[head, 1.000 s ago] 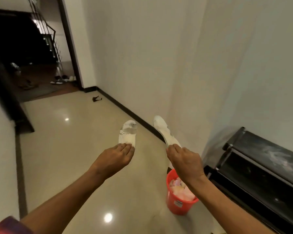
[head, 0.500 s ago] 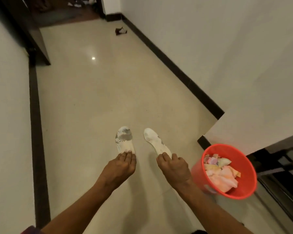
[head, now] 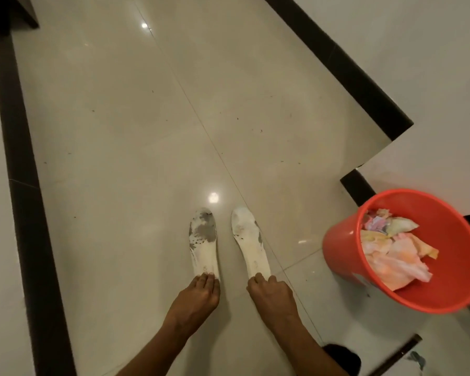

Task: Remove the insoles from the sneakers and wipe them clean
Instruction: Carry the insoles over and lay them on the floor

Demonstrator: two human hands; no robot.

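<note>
White, both of them: two insoles side by side over the floor (head: 147, 131), toes pointing away from the person.

- Left insole (head: 202, 242): grey smudges across the forefoot, cleaner toward the heel. Left hand (head: 198, 294) grips its heel end, fingers held together and curled over the edge; thumb hidden underneath.
- Right insole (head: 250, 242): fainter grey marks near the toe and along one edge. Right hand (head: 272, 294) pinches its heel end the same way, knuckles up.
- Cannot tell whether the insoles lie flat on the tiles or hang just above them.
- Insoles are near each other but apart, a strip of tile between them.

Surroundings:
- Glossy beige tiles, a lamp glare just beyond the toes, dark specks scattered farther out.
- Red bucket (head: 337, 248) to the right, well apart from the right insole, holding crumpled pink, yellow and white cloths (head: 394, 253).
- Black skirting (head: 19, 185) runs down the left side; more of it edges the white wall (head: 418, 50) at right, stepping round a corner behind the bucket.
- Dark object (head: 342, 356) at the bottom edge beside the right forearm, too cropped to identify.
</note>
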